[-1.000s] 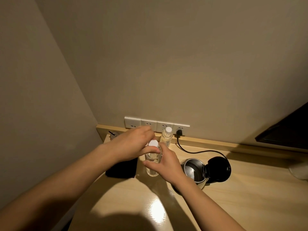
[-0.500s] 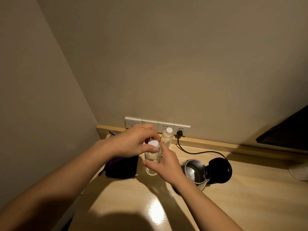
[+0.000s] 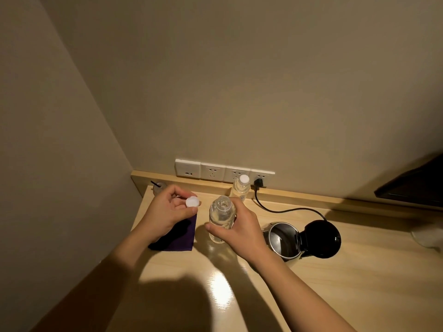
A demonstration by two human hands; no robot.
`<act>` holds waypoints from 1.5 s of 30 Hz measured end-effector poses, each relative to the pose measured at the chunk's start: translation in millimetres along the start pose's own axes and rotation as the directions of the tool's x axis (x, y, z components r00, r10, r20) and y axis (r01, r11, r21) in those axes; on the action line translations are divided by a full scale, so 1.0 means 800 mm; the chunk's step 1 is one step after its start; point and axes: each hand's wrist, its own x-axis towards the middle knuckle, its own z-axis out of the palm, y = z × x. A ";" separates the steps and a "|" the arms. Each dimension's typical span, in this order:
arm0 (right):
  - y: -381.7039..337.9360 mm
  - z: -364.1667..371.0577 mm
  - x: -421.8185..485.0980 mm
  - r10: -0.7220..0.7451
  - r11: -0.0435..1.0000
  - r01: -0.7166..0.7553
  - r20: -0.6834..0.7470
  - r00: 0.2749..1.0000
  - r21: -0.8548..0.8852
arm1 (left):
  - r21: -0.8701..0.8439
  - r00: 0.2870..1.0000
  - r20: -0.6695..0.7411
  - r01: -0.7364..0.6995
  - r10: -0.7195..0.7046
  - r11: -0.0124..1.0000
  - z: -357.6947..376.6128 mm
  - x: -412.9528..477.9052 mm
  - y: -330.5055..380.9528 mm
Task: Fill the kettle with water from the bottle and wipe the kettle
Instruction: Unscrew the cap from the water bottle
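Observation:
A clear water bottle (image 3: 220, 216) stands upright on the wooden desk (image 3: 359, 283) with its neck uncapped. My right hand (image 3: 239, 230) is wrapped around its body. My left hand (image 3: 167, 215) is a little to the left of the bottle and pinches the white cap (image 3: 192, 202) between thumb and fingers. To the right of the bottle sits the steel kettle (image 3: 282, 239), its black lid (image 3: 322, 238) flipped open to the right. A dark purple cloth (image 3: 182, 238) lies on the desk under my left hand.
A second capped bottle (image 3: 241, 186) stands against the back ledge by the wall sockets (image 3: 224, 172). The kettle's black cord (image 3: 287, 210) runs to a plug there. A small cup with a dark stick (image 3: 158, 186) is in the left corner. A dark screen (image 3: 417, 185) hangs at right.
My left hand twisted the cap off the bottle and moved it away to the left. The bottle's neck is now uncovered. My right hand stayed on the bottle.

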 end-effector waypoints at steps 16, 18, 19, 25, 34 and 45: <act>0.014 0.038 -0.001 0.050 0.999 -0.051 -0.120 0.992 -0.002 | 0.717 0.978 -0.210 0.153 0.001 0.680 -0.052 0.032 -0.238; 0.012 0.037 -0.002 0.050 0.999 -0.051 -0.115 0.992 -0.009 | 0.727 0.980 -0.196 0.151 -0.008 0.670 -0.052 0.031 -0.240; 0.010 0.037 -0.002 0.051 0.999 -0.052 -0.111 0.992 -0.010 | 0.722 0.982 -0.188 0.149 -0.016 0.676 -0.052 0.031 -0.237; -0.004 0.034 -0.005 0.046 0.999 -0.045 -0.139 0.989 0.013 | 0.619 0.999 -0.039 0.001 0.029 0.785 -0.035 0.019 -0.160; -0.034 0.020 -0.013 -0.074 0.997 0.070 -0.134 0.988 -0.032 | 0.180 0.901 0.431 -0.126 0.037 0.976 0.047 -0.002 -0.027; -0.033 -0.018 -0.048 -0.030 0.999 0.027 -0.175 0.984 -0.018 | 0.124 0.922 0.379 -0.132 0.076 0.983 0.094 -0.004 -0.009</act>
